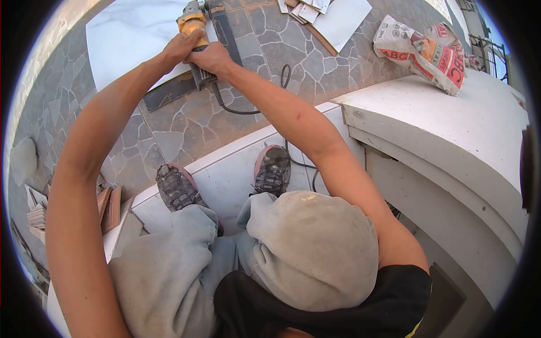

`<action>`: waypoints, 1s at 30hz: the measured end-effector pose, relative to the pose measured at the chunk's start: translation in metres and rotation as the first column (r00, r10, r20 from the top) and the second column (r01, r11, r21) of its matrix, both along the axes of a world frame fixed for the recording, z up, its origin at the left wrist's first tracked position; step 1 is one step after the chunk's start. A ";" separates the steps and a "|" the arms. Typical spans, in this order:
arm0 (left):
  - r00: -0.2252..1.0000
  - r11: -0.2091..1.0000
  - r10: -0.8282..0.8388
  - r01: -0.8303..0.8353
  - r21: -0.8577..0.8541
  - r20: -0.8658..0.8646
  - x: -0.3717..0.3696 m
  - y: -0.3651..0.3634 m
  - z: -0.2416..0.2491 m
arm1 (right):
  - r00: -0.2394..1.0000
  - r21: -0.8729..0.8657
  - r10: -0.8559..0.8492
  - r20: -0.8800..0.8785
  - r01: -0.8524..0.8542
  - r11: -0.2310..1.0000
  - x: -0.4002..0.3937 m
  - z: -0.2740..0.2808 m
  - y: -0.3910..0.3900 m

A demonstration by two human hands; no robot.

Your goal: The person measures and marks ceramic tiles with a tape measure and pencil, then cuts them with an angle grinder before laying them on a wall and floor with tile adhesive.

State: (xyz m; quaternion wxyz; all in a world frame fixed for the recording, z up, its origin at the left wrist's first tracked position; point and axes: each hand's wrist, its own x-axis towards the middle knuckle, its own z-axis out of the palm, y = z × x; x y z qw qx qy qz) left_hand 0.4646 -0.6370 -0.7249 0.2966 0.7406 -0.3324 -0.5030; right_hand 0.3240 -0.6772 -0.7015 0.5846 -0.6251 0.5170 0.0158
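A yellow and grey angle grinder point(192, 22) is in both of my hands at the top of the view, its metal head pointing away from me. My left hand point(183, 46) is closed around the yellow body. Just behind it, my right hand point(209, 57) wraps the rear part, where the black cord point(235, 111) comes out. Below and beside the grinder lies a large white tile point(127, 42) with faint grey veining. The grinder's disc and its contact with the tile cannot be made out.
Dark strips point(224, 34) lie beside and under the tile on the stone-patterned floor point(174, 129). Tile offcuts point(338, 22) are at the top. An ABC-printed bag point(422, 53) rests on a white curved ledge point(439, 112). More tile pieces point(110, 208) lean at left. My shoes point(273, 170) stand on a white step.
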 end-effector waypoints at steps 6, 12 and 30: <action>0.998 0.999 0.030 -0.029 0.018 -0.049 -0.004 0.002 0.004 | 1.000 0.001 -0.009 0.001 0.009 1.000 -0.002 0.001 0.002; 0.999 0.999 0.030 -0.029 0.037 -0.013 -0.004 0.003 -0.001 | 1.000 0.006 -0.004 0.025 0.004 1.000 -0.005 0.001 0.004; 0.999 0.999 0.038 -0.038 0.034 0.008 -0.010 0.007 0.000 | 1.000 0.003 -0.002 0.016 0.002 1.000 -0.009 0.000 0.008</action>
